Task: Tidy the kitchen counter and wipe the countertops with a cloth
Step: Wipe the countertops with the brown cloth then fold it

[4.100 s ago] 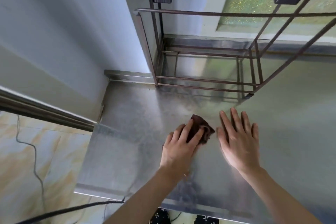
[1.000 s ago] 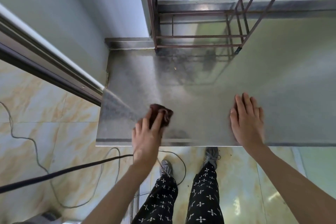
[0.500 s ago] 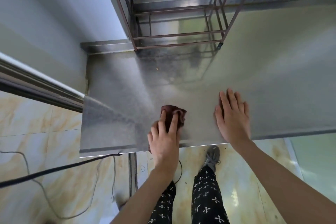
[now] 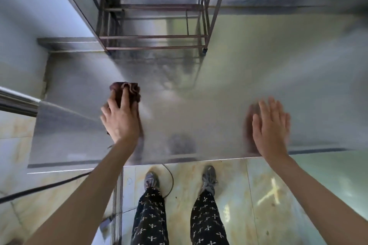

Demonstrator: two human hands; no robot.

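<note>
Currently left hand (image 4: pixel 121 119) presses a bunched dark brown cloth (image 4: pixel 127 90) flat onto the stainless steel countertop (image 4: pixel 249 77); the fingers lie over the cloth's near part, and the wad shows beyond the fingertips. Right hand (image 4: pixel 271 125) is spread, palm down, resting on the steel well to the right of the left hand, near the front edge; it holds nothing.

Risks, as judged:
- Cloth is a small wad, so each pass likely covers a narrow band. Streaks or missed strips are probable, especially the dull, smudged patch between the hands and beyond them.
- Metal wire rack (image 4: pixel 155 42) stands beyond the left hand, against the back. A forward stroke could knock the cloth or knuckles into its lower bars; grime under its feet would go unreached unless it is moved.
- Right palm bears on steel that looks slick; if wet, it may slide, and it will leave a print on wiped area.
- Black cable (image 4: pixel 49 185) trails on the floor below the left forearm, near the feet: trip hazard on stepping sideways.

Surface: brushed steel, hazy reflections, raised lip at back. Room: pale wall left of the left hand, window beyond the rack, marbled floor tiles (image 4: pixel 249 195) below.
</note>
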